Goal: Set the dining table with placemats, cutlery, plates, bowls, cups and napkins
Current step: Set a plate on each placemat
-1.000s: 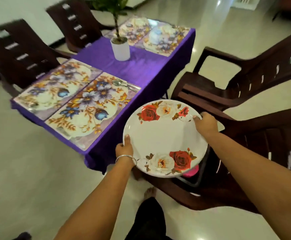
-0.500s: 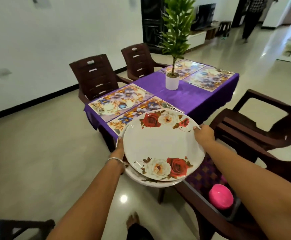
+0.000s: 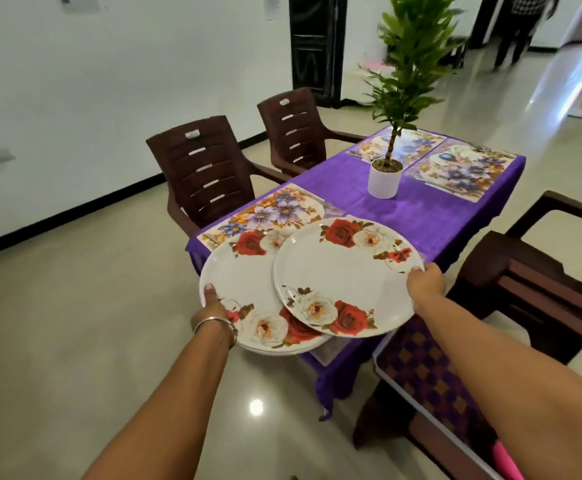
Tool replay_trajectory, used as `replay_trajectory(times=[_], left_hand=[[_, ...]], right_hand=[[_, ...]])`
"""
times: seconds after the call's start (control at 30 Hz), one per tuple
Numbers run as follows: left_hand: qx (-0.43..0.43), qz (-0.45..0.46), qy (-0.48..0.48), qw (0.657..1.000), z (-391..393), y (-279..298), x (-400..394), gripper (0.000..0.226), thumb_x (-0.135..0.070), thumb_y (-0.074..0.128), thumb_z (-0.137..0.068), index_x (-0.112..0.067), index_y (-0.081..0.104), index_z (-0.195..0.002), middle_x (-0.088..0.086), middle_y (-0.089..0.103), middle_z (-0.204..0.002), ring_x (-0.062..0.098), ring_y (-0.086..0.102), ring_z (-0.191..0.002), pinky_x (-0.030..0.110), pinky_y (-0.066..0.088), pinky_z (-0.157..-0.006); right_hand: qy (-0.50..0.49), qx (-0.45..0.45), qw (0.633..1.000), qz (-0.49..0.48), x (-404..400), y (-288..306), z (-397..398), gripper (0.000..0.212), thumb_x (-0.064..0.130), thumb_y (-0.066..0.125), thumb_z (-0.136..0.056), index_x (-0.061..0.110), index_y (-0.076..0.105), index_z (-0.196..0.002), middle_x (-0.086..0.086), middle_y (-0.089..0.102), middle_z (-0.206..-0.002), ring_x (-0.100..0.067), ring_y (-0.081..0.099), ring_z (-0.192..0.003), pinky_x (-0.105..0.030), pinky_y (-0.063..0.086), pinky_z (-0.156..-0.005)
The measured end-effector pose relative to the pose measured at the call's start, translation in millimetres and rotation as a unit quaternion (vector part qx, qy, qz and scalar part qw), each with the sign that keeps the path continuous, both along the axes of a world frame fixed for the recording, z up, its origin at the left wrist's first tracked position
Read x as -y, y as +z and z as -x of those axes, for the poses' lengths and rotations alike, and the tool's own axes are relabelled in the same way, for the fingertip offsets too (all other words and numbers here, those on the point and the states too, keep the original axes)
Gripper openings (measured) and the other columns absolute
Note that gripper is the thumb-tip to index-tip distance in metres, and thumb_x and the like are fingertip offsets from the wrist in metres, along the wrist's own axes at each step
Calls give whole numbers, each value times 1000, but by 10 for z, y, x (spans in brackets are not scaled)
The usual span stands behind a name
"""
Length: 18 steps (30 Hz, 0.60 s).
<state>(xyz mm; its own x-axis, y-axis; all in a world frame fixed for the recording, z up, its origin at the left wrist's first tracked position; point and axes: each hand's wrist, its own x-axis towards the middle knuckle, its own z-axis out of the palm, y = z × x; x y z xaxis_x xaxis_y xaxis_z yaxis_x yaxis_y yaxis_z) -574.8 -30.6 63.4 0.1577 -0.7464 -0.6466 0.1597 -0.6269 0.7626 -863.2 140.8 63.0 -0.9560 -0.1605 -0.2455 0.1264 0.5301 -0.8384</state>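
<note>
White plates with red roses are in both hands: the right hand (image 3: 425,285) grips the rim of the top plate (image 3: 345,276), slid to the right, and the left hand (image 3: 213,306) holds the plate stack (image 3: 239,282) below it. They hover over the near floral placemat (image 3: 275,211) on the purple-clothed table (image 3: 417,216). Beyond stands a potted plant (image 3: 386,178).
</note>
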Motion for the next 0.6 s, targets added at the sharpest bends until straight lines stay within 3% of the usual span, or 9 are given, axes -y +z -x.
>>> replay_trajectory(times=[0.1,0.23,0.37,0.5,0.6], left_hand=[[6,-4,39,999,-22,-38,303,66,-59,63,-82,-6,53,-122,10,59,-120,32,61,-101,42,51,-78],[54,-23,69,996,-60,-82,601,73,-68,57,-80,-8,53,-122,12,58,-125,35,58,-109,45,50,-88],[58,-29,103,993,-41,-99,745,78,-73,52,-79,-6,55,-120,13,60,-123,33,59,-108,41,48,-91],[54,-33,125,990,-20,-84,778,78,-71,51,-82,-4,54,-121,12,61,-121,32,59,-107,38,47,-89],[42,-39,136,989,-19,-98,801,77,-71,52,-81,-5,55,-119,12,61,-120,32,59,-106,39,48,-90]], right_hand=[[-51,2,998,-21,121,-36,7,35,13,39,-100,-1,46,-132,-23,50,-133,-38,48,-120,-36,40,-92],[-108,28,994,-18,223,-93,-14,36,12,40,-99,-1,43,-132,-23,50,-132,-39,51,-117,-39,42,-92],[-163,45,986,-5,249,-200,45,39,13,40,-98,4,42,-136,-21,49,-134,-39,51,-119,-39,43,-94],[-121,77,989,-38,179,-271,171,47,15,41,-97,5,33,-142,-18,40,-143,-36,42,-129,-40,38,-100],[-168,59,982,-68,217,-318,192,38,15,40,-99,0,39,-133,-25,48,-134,-42,49,-121,-48,42,-96]])
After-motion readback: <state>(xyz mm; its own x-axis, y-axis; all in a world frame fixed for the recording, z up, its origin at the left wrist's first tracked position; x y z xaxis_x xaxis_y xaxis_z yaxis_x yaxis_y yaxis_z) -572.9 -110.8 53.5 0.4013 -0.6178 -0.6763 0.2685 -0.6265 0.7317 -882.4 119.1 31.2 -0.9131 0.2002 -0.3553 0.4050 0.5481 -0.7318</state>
